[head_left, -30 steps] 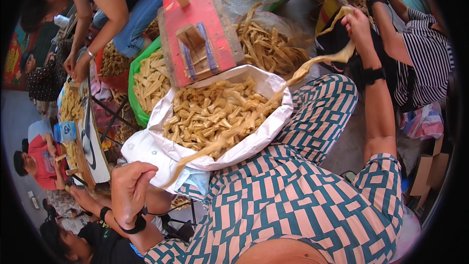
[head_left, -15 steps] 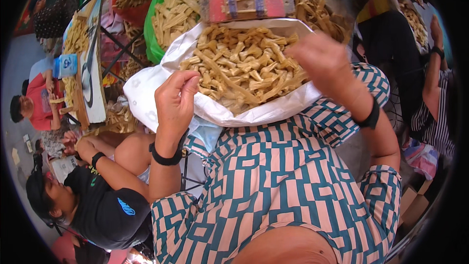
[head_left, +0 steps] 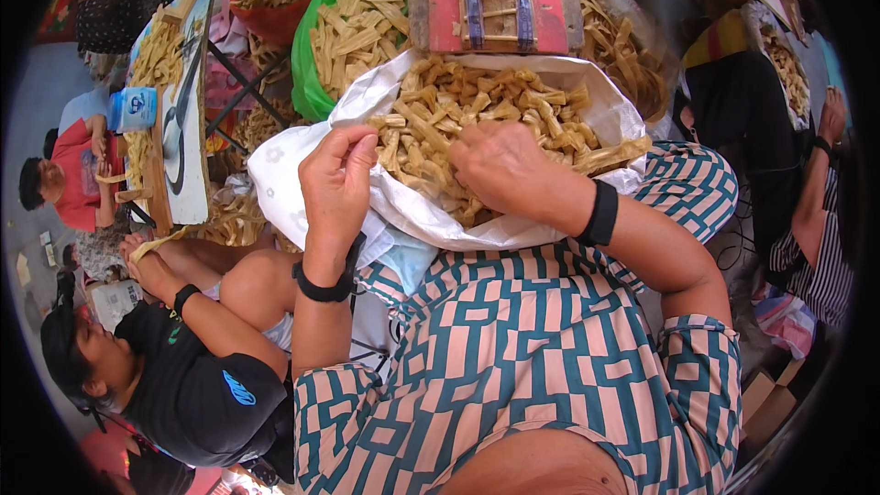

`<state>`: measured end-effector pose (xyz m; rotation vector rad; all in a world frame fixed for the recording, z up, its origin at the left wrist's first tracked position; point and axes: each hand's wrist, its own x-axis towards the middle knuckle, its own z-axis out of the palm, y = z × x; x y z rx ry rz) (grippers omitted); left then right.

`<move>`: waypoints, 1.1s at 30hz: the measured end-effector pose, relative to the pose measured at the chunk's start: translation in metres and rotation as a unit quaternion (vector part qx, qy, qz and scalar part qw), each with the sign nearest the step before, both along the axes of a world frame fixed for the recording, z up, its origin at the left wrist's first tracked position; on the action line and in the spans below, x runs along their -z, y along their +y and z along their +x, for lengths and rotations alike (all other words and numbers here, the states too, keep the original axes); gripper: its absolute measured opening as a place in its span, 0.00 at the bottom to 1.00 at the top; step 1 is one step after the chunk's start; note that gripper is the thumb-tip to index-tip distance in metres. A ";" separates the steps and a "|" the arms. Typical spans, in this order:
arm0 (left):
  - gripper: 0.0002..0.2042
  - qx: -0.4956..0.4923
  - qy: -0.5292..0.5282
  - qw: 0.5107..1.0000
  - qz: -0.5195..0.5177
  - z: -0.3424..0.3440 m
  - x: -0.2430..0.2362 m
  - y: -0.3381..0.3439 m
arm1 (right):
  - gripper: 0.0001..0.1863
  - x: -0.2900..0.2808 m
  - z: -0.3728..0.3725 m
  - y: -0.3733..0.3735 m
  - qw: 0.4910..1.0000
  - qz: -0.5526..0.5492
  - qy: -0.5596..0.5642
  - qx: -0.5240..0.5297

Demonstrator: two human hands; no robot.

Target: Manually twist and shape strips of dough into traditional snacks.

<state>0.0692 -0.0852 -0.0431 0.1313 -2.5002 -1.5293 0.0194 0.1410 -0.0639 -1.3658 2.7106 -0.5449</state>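
A white sack (head_left: pixel 275 170) lies open across my lap, heaped with knotted tan pieces (head_left: pixel 513 92) that look dried. My left hand (head_left: pixel 335 174) is raised at the sack's left rim, thumb and fingers pinched together; whatever they hold is hidden. Over the heap, my right hand (head_left: pixel 513 170) reaches in with curled fingers pointing left and down. Its fingertips are hidden, beside the end of a long tan strip (head_left: pixel 423 126). Another long strip (head_left: pixel 616 156) sticks out over the sack's right rim, past my right hand.
Beyond the sack stands a red wooden board (head_left: pixel 445 0) with blue straps. A green bag (head_left: pixel 316 64) of flat strips is at its left, and a clear bag of long strips (head_left: pixel 623 55) at its right. A co-worker (head_left: pixel 183 385) sits close on my left, holding a strip.
My right hand has swung left from the sack's right side into the heap. A long strip now juts over the right rim. My left hand keeps its pinch; the whole view has shifted slightly.
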 end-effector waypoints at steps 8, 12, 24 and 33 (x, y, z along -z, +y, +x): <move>0.15 -0.050 0.002 0.994 0.093 -0.009 -0.024 -0.011 | 0.06 -0.057 -0.007 0.025 0.991 -0.135 0.014 -0.019; 0.34 0.130 -0.200 0.933 0.268 -0.009 -0.027 0.000 | 0.10 -0.071 -0.020 0.045 0.971 -0.200 0.121 -0.056; 0.08 0.241 -0.349 0.865 0.267 -0.001 -0.038 0.054 | 0.14 -0.063 -0.026 0.088 0.960 -0.239 0.143 0.008; 0.14 0.292 -0.135 0.786 0.528 0.003 -0.084 0.074 | 0.15 -0.037 0.005 0.095 0.937 -0.280 -0.204 -0.040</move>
